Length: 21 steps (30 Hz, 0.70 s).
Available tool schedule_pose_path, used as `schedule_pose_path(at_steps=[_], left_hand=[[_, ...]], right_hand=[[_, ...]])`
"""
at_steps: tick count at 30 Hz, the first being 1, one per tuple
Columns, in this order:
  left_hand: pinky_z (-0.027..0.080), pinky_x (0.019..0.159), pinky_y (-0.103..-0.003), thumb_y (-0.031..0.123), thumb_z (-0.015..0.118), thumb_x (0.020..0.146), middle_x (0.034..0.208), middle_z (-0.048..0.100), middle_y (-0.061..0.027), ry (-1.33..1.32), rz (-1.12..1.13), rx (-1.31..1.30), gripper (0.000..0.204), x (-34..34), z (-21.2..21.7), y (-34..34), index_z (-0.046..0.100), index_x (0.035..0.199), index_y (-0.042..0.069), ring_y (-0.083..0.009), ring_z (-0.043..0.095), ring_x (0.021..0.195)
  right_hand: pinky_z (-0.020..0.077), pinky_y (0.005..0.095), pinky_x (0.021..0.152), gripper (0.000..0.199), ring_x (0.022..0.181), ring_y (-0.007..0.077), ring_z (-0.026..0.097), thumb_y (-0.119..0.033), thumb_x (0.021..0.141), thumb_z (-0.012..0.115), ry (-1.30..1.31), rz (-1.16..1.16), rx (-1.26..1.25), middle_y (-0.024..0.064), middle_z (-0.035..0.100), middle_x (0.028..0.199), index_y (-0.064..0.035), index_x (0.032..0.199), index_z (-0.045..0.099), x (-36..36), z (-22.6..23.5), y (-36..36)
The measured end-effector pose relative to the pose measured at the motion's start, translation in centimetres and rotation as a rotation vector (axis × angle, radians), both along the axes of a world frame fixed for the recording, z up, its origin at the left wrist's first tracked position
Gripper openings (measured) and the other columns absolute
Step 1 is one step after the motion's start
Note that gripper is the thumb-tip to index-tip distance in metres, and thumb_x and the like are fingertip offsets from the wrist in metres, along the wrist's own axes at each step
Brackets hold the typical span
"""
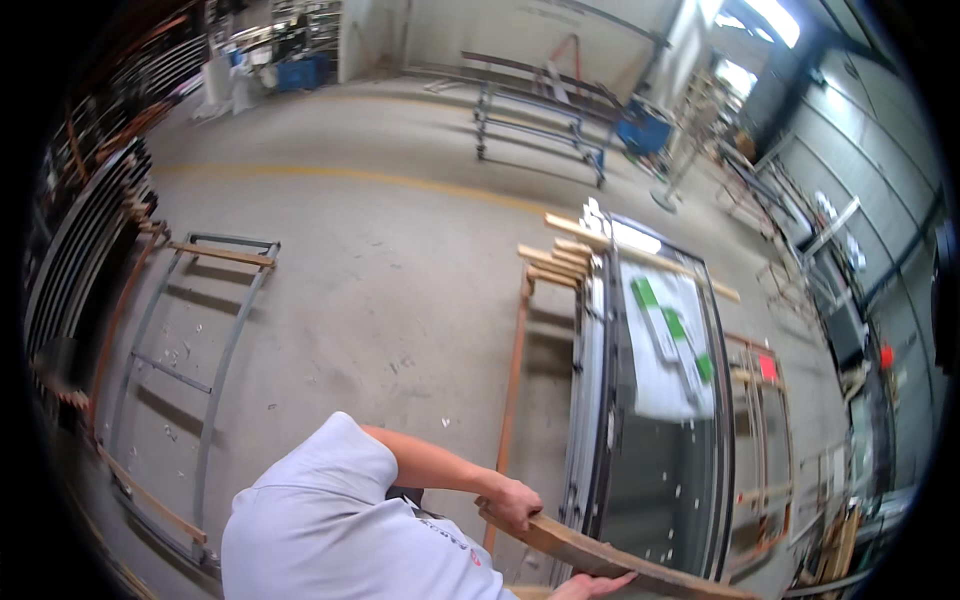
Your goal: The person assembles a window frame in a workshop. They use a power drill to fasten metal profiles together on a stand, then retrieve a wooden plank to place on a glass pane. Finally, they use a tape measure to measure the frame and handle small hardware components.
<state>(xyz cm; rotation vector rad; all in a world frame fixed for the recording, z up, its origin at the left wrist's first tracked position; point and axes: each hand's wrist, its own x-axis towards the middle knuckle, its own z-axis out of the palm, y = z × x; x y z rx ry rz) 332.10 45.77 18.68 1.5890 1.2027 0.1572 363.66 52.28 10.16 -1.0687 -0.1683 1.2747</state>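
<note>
A long wooden plank (590, 553) runs from the middle of the lower edge toward the lower right. My left hand (514, 503) is closed around its upper left end. Farther along the same plank, my right hand (597, 585) grips its near side, partly cut off by the lower edge of the picture. Just beyond the plank lies a dark-framed glass panel (660, 490), with the plank crossing over its near end. On the glass rests a white sheet (655, 395) bearing green-and-white strips (668, 335).
Several short wood strips (555, 262) are stacked on an orange rack (515, 370) left of the panel. A grey metal frame cart (217, 370) stands at left, beside stacked dark profiles (75, 250). A blue trolley (540, 130) and blue bin (643, 132) are farther back.
</note>
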Motion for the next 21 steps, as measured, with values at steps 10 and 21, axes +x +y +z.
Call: schedule_pose_path(at_steps=[10, 21], left_hand=[[0.045, 0.097, -0.044, 0.026, 0.075, 0.073, 0.126, 0.053, -0.0209, -0.089, 0.234, 0.430, 0.076, -37.2, 3.3, -1.3, 0.043, 0.137, 0.000, -0.0392, 0.052, 0.119], [0.046, 0.091, -0.045, 0.029, 0.076, 0.071, 0.112, 0.054, -0.0183, 0.243, 0.626, 0.493, 0.074, -66.7, -3.5, -1.0, 0.043, 0.132, 0.003, -0.0376, 0.054, 0.106]], right_hand=[[0.0397, 0.0664, 0.102, 0.089, 0.131, 0.0344, 0.049, -0.077, 0.087, 0.048, -0.471, 0.540, 0.529, 0.0141, 0.044, 0.150, -0.0173, 0.152, 0.034, -30.5, 12.3, 8.9], [0.0493, 0.0474, 0.097, 0.079, 0.109, 0.0316, 0.061, -0.069, 0.095, 0.041, 0.024, 0.481, 0.509, 0.0147, 0.060, 0.124, -0.0051, 0.140, 0.047, -67.8, 16.9, 33.6]])
